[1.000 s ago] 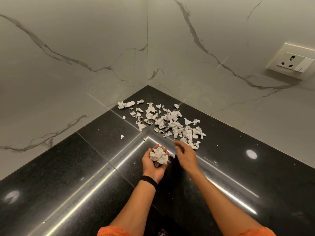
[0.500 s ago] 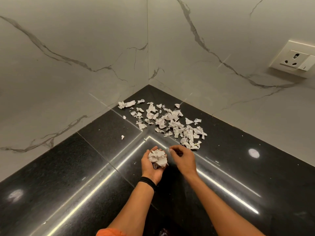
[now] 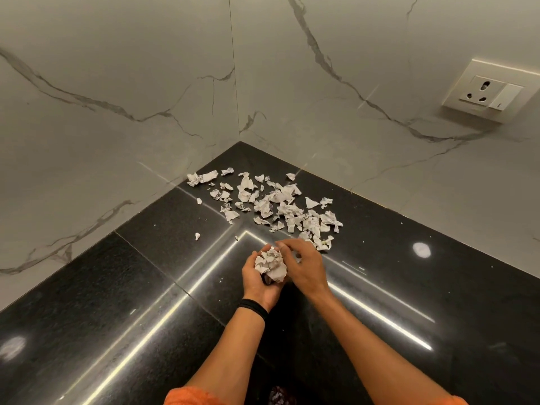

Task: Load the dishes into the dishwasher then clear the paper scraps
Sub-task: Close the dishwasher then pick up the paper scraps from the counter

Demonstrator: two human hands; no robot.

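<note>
Several torn white paper scraps [image 3: 274,204] lie scattered on the black granite counter [image 3: 146,287], in the corner where the two marble walls meet. My left hand [image 3: 258,283], palm up with a black band at the wrist, cups a wad of gathered scraps [image 3: 271,266]. My right hand [image 3: 304,266] is right beside it with bent fingers over the wad's top edge, touching the paper. No dishes or dishwasher are in view.
Marble-patterned walls [image 3: 146,97] close the counter at the back left and back right. A wall socket with a switch [image 3: 488,92] sits on the right wall. Two stray scraps [image 3: 197,235] lie apart, to the left of the pile.
My right hand has drawn back from the near edge of the pile to the wad in my left hand. The left hand has held its place.
</note>
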